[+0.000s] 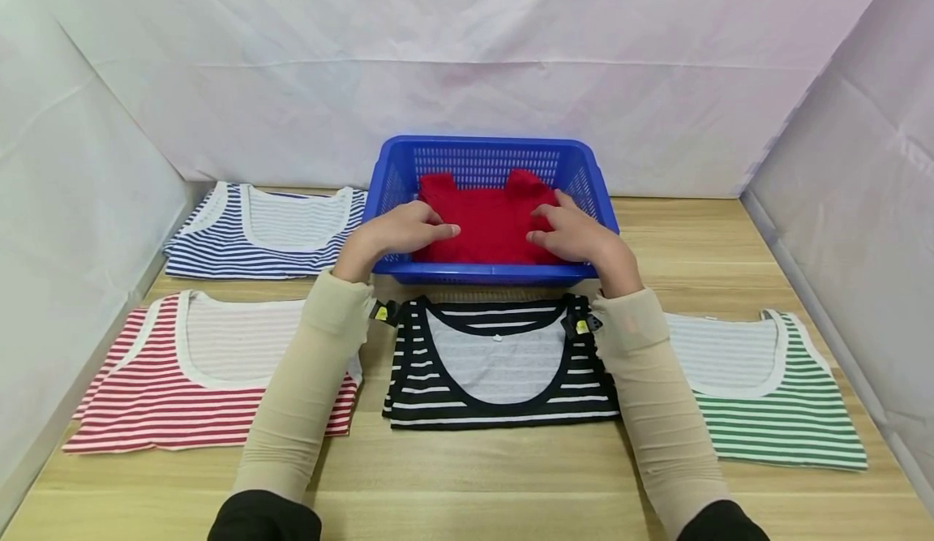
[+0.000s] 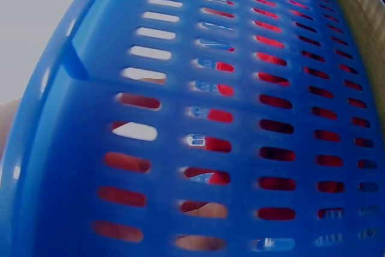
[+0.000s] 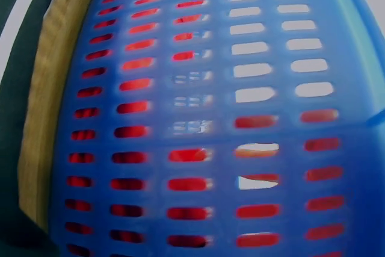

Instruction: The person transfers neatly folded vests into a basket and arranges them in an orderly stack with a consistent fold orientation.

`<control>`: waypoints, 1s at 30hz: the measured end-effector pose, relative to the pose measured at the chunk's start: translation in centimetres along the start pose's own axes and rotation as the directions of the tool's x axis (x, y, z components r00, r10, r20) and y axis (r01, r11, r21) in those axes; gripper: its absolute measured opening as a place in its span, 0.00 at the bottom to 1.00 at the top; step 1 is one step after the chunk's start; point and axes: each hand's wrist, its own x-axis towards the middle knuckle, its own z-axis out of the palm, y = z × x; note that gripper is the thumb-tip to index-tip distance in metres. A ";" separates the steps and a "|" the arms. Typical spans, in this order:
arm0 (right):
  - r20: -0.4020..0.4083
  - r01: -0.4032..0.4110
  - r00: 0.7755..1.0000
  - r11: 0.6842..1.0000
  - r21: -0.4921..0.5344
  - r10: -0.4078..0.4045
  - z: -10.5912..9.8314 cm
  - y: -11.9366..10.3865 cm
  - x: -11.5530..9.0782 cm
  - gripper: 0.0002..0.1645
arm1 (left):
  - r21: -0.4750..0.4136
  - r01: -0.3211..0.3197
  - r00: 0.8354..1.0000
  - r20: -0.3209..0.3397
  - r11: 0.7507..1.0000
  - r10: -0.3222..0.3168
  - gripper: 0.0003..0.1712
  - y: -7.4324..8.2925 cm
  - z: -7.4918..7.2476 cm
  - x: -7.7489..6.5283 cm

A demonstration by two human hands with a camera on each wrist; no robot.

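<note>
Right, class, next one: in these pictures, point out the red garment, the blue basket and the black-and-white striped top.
Red garment (image 1: pixel 485 225): head view, middle of its cloth.
Blue basket (image 1: pixel 496 270): head view, on the front rim.
Black-and-white striped top (image 1: pixel 499 367): head view, pale inside showing through the neckline.

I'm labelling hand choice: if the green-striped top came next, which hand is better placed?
Probably the right hand: the green top lies on that side. The left hand is farther off, at the left end of the basket.
</note>
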 end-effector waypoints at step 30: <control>0.113 0.141 0.983 0.989 0.051 -0.146 -0.1 -0.4 -0.4 0.28 | 0.181 -0.020 1.000 0.024 0.983 0.016 0.32 0.7 0.0 -0.4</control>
